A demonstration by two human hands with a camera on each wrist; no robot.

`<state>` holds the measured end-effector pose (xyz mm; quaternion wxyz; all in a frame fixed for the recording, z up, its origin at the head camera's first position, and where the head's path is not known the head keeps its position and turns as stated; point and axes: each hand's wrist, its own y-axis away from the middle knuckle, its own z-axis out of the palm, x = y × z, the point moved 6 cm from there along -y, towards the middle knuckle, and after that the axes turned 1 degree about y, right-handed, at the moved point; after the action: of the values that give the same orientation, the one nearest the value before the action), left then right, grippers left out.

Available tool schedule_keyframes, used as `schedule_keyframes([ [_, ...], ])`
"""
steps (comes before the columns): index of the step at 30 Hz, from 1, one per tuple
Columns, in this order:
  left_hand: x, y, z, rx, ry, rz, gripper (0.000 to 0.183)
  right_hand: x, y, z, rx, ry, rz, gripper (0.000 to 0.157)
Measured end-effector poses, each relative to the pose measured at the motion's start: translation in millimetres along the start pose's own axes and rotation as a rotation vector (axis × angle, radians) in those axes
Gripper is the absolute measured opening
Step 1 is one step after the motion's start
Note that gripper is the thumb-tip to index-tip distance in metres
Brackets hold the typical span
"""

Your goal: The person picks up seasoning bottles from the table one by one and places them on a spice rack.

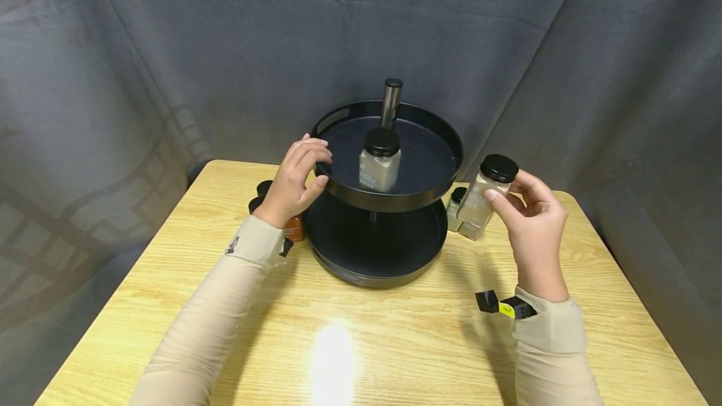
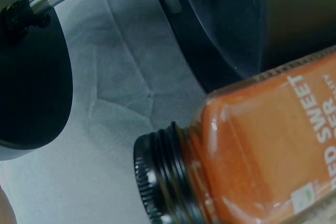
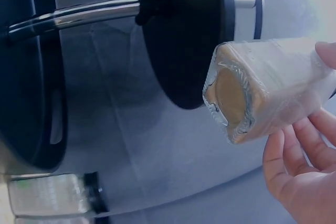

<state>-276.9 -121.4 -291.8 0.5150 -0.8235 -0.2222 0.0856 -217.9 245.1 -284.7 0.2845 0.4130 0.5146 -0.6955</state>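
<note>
A black two-tier round tray [image 1: 389,200] stands on the table with a metal post through its middle. On the upper tier sits a square spice jar [image 1: 379,171] with a black lid and pale contents. My left hand [image 1: 290,180] grips the upper tier's left rim, fingers over the edge and thumb on the outer side. To the right of the tray, my right hand [image 1: 536,212] holds another spice jar [image 1: 479,196], tilted and raised off the table. Its glass base [image 3: 231,95] faces the right wrist camera, with tan powder inside.
Behind the held jar, a jar with greenish contents [image 1: 454,213] stands beside the tray, with another partly hidden. Left of the tray are an orange spice jar [image 2: 262,145] and black-lidded jars [image 1: 264,188], partly covered by my left hand. A grey curtain [image 1: 254,49] hangs behind the wooden table [image 1: 395,343].
</note>
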Motion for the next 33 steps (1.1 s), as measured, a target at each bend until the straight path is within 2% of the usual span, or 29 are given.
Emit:
schedule_keyframes([
  [6,-0.6,1.8,-0.1,0.007,-0.006,-0.005,0.061,-11.5,-3.7,6.5,-0.015,-0.002,-0.038,0.036],
  [16,0.5,0.2,0.1,0.014,0.000,-0.002,0.061,-31.4,-12.9,22.6,-0.068,-0.124,-0.119,0.034],
  [21,0.3,1.3,-0.4,0.023,-0.007,-0.001,0.061,-42.6,-14.8,30.8,-0.091,-0.105,-0.159,0.033],
  [28,-0.1,2.6,-0.8,0.020,-0.006,-0.007,0.061,-49.1,-18.2,41.0,-0.108,-0.116,-0.159,0.034],
  [33,0.1,2.5,-1.3,0.021,-0.010,-0.011,0.062,-54.2,-21.9,49.3,-0.120,-0.121,-0.189,0.033],
])
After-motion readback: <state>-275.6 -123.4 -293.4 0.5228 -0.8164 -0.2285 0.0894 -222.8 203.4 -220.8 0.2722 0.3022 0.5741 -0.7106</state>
